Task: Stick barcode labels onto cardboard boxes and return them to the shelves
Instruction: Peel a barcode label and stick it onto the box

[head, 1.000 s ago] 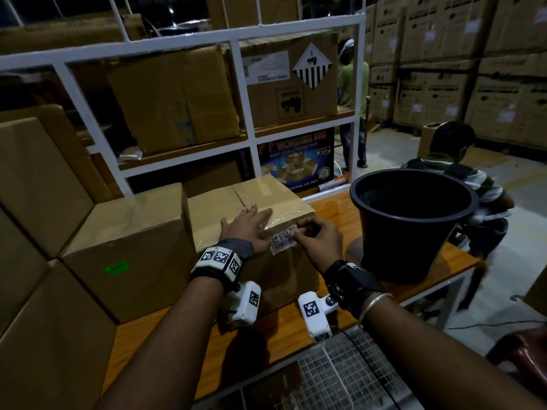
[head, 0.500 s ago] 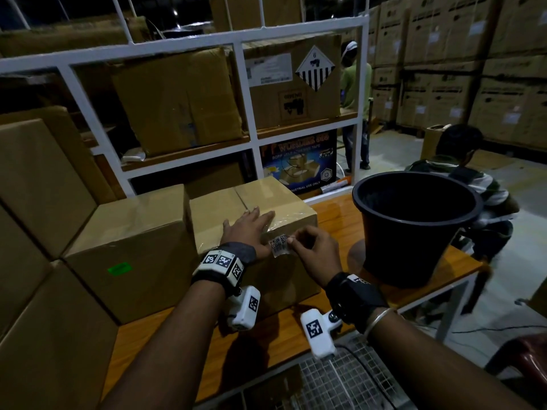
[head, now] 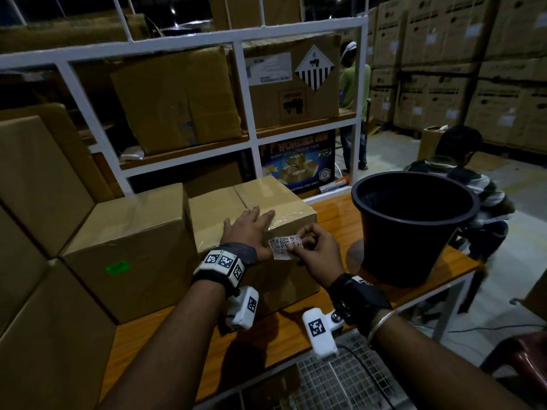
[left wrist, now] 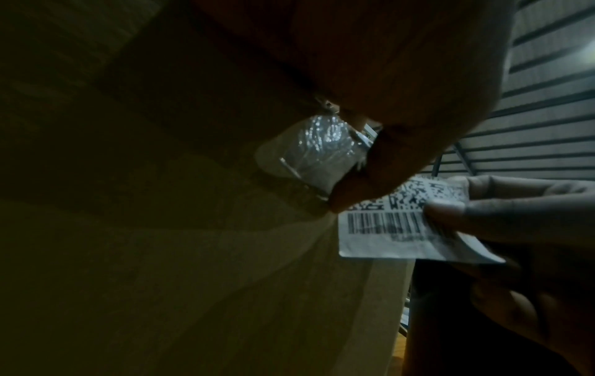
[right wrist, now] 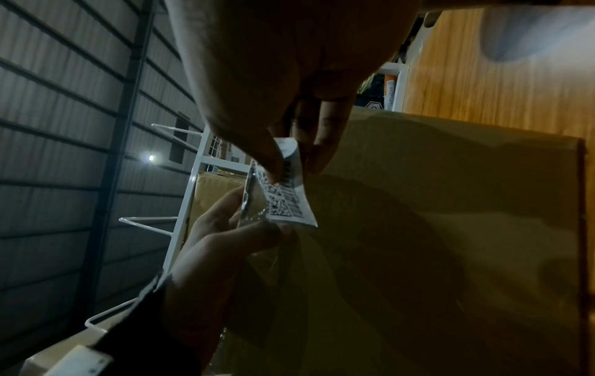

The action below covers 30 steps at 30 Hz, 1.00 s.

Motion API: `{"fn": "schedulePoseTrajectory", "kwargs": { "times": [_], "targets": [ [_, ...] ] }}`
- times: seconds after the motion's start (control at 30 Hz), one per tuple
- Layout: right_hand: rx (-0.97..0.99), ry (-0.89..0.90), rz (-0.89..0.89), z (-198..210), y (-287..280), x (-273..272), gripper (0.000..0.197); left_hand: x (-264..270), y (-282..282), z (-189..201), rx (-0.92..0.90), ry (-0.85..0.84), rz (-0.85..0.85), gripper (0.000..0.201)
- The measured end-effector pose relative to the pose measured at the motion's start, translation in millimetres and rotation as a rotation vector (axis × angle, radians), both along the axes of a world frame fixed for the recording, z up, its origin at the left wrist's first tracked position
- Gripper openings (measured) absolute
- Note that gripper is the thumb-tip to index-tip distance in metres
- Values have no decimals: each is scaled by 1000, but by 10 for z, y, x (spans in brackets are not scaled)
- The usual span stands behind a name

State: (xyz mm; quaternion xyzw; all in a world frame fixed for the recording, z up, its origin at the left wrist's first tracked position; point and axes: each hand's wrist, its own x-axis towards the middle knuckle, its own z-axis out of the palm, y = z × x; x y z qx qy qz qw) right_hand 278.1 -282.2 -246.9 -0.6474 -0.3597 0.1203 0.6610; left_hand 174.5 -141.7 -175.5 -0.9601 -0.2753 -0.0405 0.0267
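Left hand (head: pixel 250 229) flat, steadying brown taped cardboard box (head: pixel 284 279); right hand (head: pixel 318 251) pinching white barcode label (head: pixel 285 246) should lay it square, then smooth it flat.

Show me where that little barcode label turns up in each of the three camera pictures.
Head: barcode label just below centre, between both hands.
Left wrist: right of centre, barcode side showing.
Right wrist: centre, curling.
Shared landmark: the taped cardboard box behind it, and the right hand pinching it.

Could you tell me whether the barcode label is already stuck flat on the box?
Not yet: the barcode label is pinched in the right hand, with its lower corner lifted off the box.
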Motion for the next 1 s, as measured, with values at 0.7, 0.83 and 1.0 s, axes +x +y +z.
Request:
{"fn": "schedulePoseTrajectory", "kwargs": {
  "times": [0.7,0.83,1.0],
  "targets": [
    [-85,-21,0,145,-323,-1,18,-163,-399,-4,-165,-502,-319,50],
    [-116,-91,-3,249,-405,-23,16,-190,-559,-35,-298,-563,-305,44],
    [-131,-206,3,319,-505,-23,18,-200,-563,-130,-467,-601,-280,39]
  ]
}}
